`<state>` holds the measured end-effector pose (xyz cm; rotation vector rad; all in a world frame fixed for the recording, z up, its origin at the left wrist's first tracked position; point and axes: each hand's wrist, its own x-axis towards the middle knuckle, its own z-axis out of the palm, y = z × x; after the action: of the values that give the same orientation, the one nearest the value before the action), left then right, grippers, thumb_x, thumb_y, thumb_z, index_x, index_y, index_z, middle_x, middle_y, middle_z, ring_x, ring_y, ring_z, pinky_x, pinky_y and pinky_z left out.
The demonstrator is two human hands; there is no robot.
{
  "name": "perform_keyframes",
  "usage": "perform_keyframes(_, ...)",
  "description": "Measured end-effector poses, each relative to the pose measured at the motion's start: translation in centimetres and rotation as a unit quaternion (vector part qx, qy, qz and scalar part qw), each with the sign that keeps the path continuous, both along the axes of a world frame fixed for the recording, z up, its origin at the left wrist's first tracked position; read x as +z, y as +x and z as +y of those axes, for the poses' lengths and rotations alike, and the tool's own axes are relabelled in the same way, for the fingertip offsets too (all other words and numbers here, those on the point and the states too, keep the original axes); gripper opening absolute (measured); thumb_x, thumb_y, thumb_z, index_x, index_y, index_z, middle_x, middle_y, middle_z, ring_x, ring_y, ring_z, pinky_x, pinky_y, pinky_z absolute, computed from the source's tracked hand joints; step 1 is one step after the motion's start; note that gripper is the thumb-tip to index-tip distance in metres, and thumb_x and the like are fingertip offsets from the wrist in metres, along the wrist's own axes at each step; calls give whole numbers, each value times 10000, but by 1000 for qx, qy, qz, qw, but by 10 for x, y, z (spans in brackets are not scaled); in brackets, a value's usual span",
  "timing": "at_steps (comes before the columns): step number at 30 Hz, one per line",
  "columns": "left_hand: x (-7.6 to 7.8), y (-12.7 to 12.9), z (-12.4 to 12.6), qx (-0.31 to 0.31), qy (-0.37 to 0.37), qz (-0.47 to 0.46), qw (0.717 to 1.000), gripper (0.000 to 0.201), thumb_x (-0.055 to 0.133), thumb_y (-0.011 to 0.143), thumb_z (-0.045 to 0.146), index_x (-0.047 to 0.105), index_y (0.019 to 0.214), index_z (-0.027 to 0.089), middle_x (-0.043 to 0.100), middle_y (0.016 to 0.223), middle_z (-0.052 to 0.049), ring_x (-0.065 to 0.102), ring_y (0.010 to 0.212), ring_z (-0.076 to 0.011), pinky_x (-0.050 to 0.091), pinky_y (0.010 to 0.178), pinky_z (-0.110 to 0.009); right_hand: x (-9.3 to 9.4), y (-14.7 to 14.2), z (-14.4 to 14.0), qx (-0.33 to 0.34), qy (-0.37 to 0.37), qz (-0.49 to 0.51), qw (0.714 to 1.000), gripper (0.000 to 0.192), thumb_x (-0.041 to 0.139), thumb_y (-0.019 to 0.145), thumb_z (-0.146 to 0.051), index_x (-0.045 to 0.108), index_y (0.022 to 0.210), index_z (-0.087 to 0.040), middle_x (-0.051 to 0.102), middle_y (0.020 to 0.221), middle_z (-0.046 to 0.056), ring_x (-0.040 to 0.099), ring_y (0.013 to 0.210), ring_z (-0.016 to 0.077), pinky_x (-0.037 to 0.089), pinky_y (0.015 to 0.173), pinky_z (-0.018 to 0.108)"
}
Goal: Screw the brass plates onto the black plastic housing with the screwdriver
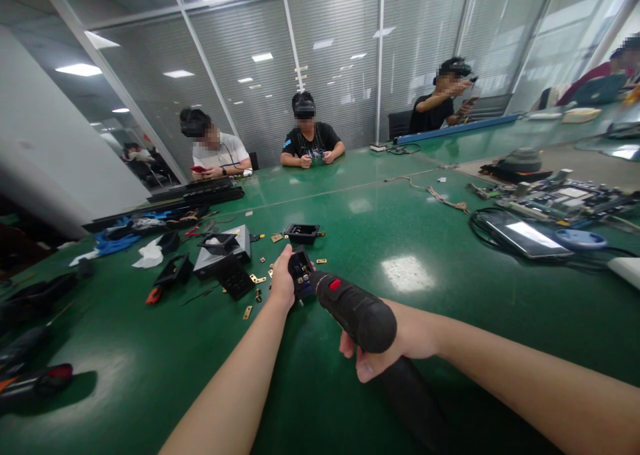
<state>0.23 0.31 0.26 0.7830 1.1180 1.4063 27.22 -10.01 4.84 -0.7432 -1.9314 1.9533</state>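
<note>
My left hand (284, 275) grips a small black plastic housing (301, 268) that has brass-coloured parts inside it. In my right hand (383, 355) is a black cordless screwdriver (357, 308) with a red switch on top. Its front end points at the housing and is very close to it; I cannot tell whether the tip touches. Brass plates (257, 279) and small fittings lie just left of my left hand. Beyond it stands another black housing (303, 233). To the left a black block (234, 278) leans by a grey box (243, 242).
More black housings (175, 270), a blue cloth (117, 238) and a power tool (37, 385) lie on the left of the green table (345, 208). At right are a circuit board (570, 198) and a tablet-like device (525, 235) with cables. Several people sit across the table.
</note>
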Motion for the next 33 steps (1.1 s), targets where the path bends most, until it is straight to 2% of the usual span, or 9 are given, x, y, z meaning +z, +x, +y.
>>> perform_keyframes(12, 2, 1, -2, 7, 1, 4, 1000, 606, 829, 944, 807, 724, 956, 211, 811, 758, -94, 795, 662, -255, 655, 637, -344, -1, 0, 0, -2, 8, -4, 1000, 598, 1216, 595, -519, 811, 893, -195, 801, 932, 16, 743, 868, 218, 613, 784, 332)
perform_keyframes(33, 4, 3, -3, 3, 4, 9, 1000, 644, 850, 922, 851, 708, 875, 225, 821, 775, -109, 787, 659, -253, 662, 639, -355, 3, 1, -1, -2, 2, -7, 1000, 584, 1218, 599, -489, 812, 891, -186, 811, 952, 36, 743, 897, 230, 616, 809, 351)
